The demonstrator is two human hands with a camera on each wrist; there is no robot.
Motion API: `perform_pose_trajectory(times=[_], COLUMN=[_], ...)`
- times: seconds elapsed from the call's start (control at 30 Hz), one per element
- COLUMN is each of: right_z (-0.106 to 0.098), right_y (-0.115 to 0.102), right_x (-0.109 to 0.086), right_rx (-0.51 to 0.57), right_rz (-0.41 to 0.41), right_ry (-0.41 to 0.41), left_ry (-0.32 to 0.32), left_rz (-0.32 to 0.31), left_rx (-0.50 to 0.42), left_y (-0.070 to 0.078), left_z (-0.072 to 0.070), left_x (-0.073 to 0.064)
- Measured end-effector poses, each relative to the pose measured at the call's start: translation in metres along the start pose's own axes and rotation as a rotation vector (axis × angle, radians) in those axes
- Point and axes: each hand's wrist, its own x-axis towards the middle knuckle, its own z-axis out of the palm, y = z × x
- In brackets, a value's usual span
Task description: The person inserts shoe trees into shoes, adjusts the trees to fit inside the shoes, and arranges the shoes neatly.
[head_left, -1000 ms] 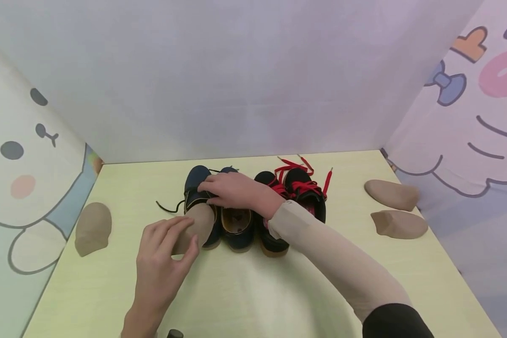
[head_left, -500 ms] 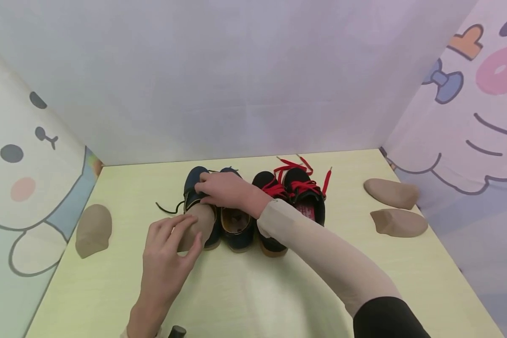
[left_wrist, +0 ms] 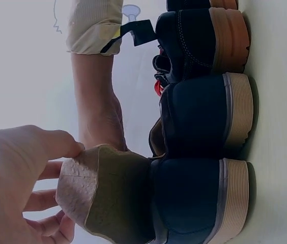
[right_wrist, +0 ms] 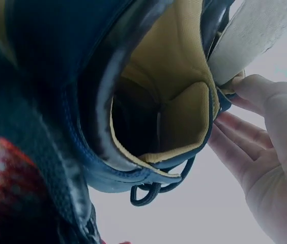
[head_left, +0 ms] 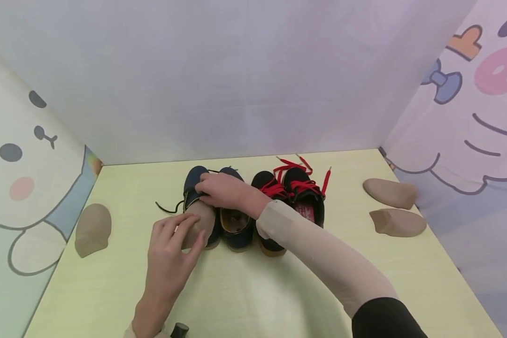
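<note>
A beige moulded shoe insert [head_left: 203,217] sits with its front end inside the leftmost navy shoe [head_left: 195,179]. My left hand [head_left: 169,256] grips its back end; in the left wrist view the thumb lies on the upper edge of the insert [left_wrist: 120,195] and the fingers are behind it. Reaching across from the right, my right hand [head_left: 228,190] is at the top of that shoe's opening. In the right wrist view, the thumb and fingers of the right hand [right_wrist: 265,137] pinch the tongue edge beside the insert. The insert's tip is hidden in the shoe.
A second navy shoe [head_left: 240,240] stands directly right of the first. Beyond it are two black shoes [head_left: 273,247] with loose red laces [head_left: 293,165]. One insert [head_left: 94,229] lies at the table's left, two more inserts [head_left: 390,193] at the right. A pale wall closes off the back.
My left hand has moved slightly forward and right with the insert, which sits a little deeper in the shoe. The right hand has shifted slightly left, staying at the shoe's opening.
</note>
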Motion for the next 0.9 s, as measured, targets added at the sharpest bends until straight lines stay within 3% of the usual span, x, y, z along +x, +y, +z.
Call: perform_pose_trajectory(times=[0.2,0.67,0.9], right_z=[0.000,0.002,0.001], right_y=[0.001,0.005,0.005], right_x=[0.001,0.001,0.000], right_rx=[0.042,0.072,0.076], right_rz=[0.000,0.019,0.016], right_ry=[0.008,-0.014,-0.017], left_ry=[-0.041,-0.069,-0.018], left_rz=[-0.034,-0.057,-0.014], left_rx=[0.021,0.019,0.028], left_y=[0.000,0.001,-0.002], left_z=[0.002,0.010,0.016], left_x=[0.000,0.004,0.007])
